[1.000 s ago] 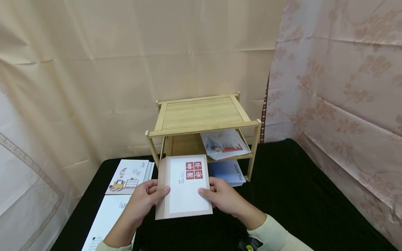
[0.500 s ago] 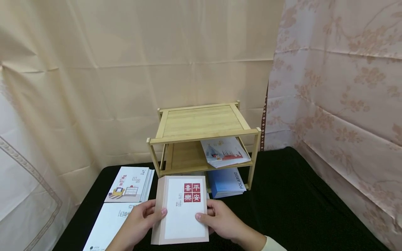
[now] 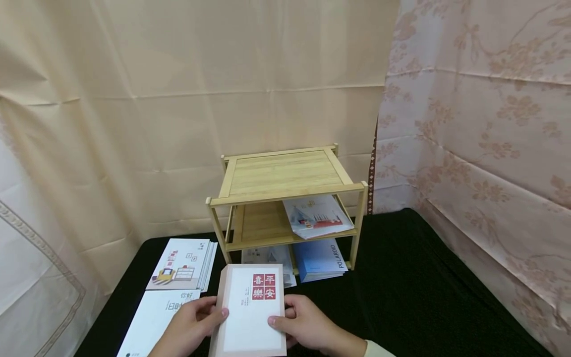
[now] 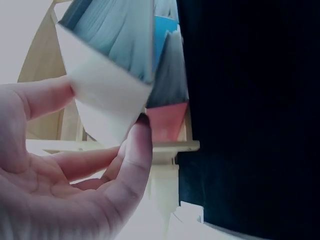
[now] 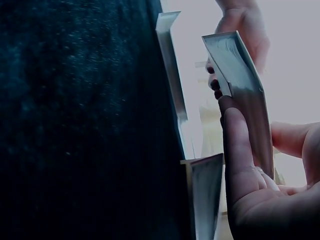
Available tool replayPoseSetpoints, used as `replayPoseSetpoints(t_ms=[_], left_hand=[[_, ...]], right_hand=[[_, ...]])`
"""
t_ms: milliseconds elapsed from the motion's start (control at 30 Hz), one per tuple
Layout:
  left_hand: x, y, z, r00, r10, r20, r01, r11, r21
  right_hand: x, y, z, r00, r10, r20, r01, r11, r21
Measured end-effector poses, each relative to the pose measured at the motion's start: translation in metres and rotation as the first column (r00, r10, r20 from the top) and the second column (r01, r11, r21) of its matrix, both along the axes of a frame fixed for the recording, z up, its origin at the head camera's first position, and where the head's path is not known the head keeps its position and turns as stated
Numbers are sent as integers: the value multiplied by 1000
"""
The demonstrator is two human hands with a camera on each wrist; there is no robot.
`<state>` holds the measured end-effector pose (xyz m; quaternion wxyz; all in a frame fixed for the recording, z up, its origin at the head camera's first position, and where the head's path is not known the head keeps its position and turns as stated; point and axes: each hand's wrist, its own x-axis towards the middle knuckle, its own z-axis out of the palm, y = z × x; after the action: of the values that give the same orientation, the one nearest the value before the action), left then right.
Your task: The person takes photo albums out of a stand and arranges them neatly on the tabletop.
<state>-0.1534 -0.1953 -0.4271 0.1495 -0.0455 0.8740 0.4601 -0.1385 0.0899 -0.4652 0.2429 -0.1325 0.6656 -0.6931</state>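
Note:
Both hands hold a thick photo album (image 3: 250, 322) with a pale pink cover, a white panel and four red character squares, low in the head view. My left hand (image 3: 189, 325) pinches its spine side, thumb on the cover. At the opposite edge, my right hand (image 3: 312, 325) grips with the thumb on top and fingers beneath. The left wrist view shows the pale spine (image 4: 107, 90) between thumb and fingers, with many page edges above. From the right wrist, the album's page edges (image 5: 250, 115) face the camera. The album's lower end is cut off in the head view.
A wooden two-tier rack (image 3: 285, 173) stands behind. An illustrated album (image 3: 316, 215) lies on its shelf; a blue POLAROID album (image 3: 320, 260) and a pale one (image 3: 269, 255) lie below. To the left are a stack of albums (image 3: 180, 263) and a white album (image 3: 156, 322) on black cloth (image 3: 424, 297).
Both hands have drawn the album lower and closer to me, slightly leftward. The pale album under the rack has come into sight. The head view has tilted up a little.

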Motion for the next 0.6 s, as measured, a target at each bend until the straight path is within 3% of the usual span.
replayPoseSetpoints(t_ms=[267, 600], left_hand=[[3, -13, -5, 999, 5, 55, -1, 997, -76], [9, -27, -9, 996, -20, 92, 36, 984, -176]], right_hand=[[4, -14, -12, 999, -3, 35, 2, 999, 32], [7, -30, -14, 997, -43, 63, 31, 984, 173]])
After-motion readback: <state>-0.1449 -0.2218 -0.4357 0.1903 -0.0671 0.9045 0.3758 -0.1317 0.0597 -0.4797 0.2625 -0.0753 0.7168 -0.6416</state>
